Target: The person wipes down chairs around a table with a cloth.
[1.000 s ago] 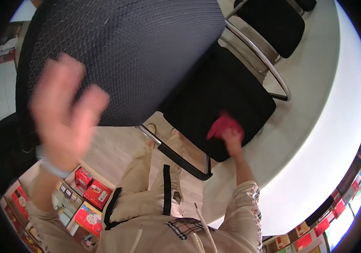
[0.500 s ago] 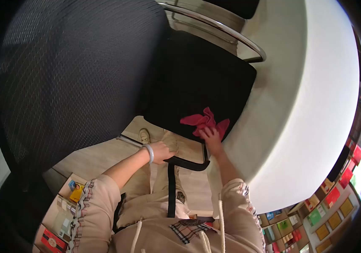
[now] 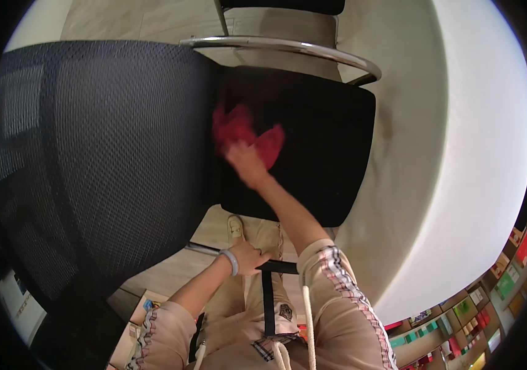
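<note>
A crumpled red cloth [image 3: 237, 125], smeared by motion, lies against the black chair seat [image 3: 319, 148] close to the backrest. My right hand [image 3: 247, 161] is closed on it from the near side, the arm stretched across the seat. With a pale bracelet on its wrist, my left hand [image 3: 246, 258] is wrapped round the chair's near black armrest [image 3: 282, 266]. The mesh backrest [image 3: 122, 154] rises at the left. Part of the near armrest is hidden behind my right sleeve.
A chrome-framed far armrest [image 3: 294, 44] borders the seat's other side. Another black chair [image 3: 288, 5] stands beyond it. At the right curves a white counter [image 3: 461, 160] beside the seat. Shelves with colourful boxes [image 3: 461, 327] are at the lower right.
My right hand has carried the red cloth from the seat's near right corner leftward and away from me, towards the backrest. My left hand stays on the armrest. The view has shifted.
</note>
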Demonstrator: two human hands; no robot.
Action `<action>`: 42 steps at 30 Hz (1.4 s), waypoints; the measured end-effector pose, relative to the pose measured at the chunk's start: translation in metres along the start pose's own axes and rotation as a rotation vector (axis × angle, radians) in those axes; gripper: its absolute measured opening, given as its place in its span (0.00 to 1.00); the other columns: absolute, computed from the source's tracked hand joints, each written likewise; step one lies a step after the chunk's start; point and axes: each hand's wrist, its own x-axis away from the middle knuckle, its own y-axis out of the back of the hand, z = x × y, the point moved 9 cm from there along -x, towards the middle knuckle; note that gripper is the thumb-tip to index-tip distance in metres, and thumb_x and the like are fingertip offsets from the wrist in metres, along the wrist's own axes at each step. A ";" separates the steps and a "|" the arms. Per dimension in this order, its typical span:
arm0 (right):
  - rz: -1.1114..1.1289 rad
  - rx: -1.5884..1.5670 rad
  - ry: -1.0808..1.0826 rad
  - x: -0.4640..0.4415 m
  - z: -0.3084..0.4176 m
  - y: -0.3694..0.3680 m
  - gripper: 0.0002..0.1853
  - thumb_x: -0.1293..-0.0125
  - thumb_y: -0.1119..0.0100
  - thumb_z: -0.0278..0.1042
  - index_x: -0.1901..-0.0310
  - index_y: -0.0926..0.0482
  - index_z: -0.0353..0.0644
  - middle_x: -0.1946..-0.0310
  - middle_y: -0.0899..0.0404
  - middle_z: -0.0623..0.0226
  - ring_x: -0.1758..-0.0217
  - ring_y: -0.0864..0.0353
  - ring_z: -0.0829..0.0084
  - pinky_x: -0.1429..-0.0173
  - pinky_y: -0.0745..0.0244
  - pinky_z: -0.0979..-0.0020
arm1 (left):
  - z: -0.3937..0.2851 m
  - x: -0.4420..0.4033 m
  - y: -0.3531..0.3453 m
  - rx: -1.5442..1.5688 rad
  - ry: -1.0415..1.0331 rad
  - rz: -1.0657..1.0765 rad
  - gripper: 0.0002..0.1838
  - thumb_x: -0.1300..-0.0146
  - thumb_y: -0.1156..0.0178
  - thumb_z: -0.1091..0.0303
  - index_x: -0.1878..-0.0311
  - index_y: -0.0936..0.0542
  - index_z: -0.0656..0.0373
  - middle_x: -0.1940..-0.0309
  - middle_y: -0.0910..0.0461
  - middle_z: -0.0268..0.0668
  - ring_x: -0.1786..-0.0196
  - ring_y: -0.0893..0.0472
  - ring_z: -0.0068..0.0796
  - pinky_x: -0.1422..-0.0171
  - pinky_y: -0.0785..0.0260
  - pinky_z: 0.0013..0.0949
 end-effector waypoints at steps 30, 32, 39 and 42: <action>-0.671 0.103 -1.032 0.064 -0.186 0.105 0.15 0.51 0.52 0.27 0.59 0.30 0.38 0.58 0.30 0.55 0.55 0.33 0.57 0.52 0.40 0.59 | -0.004 0.008 0.019 0.088 -0.011 -0.173 0.20 0.50 0.41 0.56 0.58 0.30 0.57 0.80 0.23 0.43 0.77 0.21 0.40 0.73 0.30 0.36; -0.744 0.040 -0.629 -0.002 -0.122 0.086 0.15 0.50 0.55 0.22 0.58 0.28 0.42 0.56 0.30 0.59 0.54 0.32 0.58 0.53 0.38 0.59 | -0.004 0.009 0.020 0.074 -0.014 -0.192 0.21 0.51 0.40 0.56 0.58 0.30 0.57 0.80 0.23 0.42 0.77 0.21 0.39 0.73 0.30 0.36; 0.017 -0.088 0.410 0.073 0.090 -0.026 0.14 0.46 0.53 0.32 0.56 0.27 0.49 0.51 0.32 0.70 0.50 0.35 0.70 0.48 0.39 0.67 | -0.009 0.008 0.019 0.050 -0.022 -0.195 0.21 0.52 0.39 0.56 0.59 0.31 0.58 0.78 0.23 0.40 0.76 0.20 0.38 0.74 0.29 0.36; 0.281 -0.019 0.679 0.145 0.073 -0.039 0.16 0.47 0.50 0.35 0.54 0.28 0.54 0.52 0.33 0.75 0.48 0.36 0.72 0.48 0.39 0.66 | -0.007 0.005 0.014 0.059 -0.025 -0.176 0.22 0.52 0.39 0.56 0.59 0.31 0.59 0.77 0.23 0.41 0.75 0.20 0.39 0.74 0.29 0.36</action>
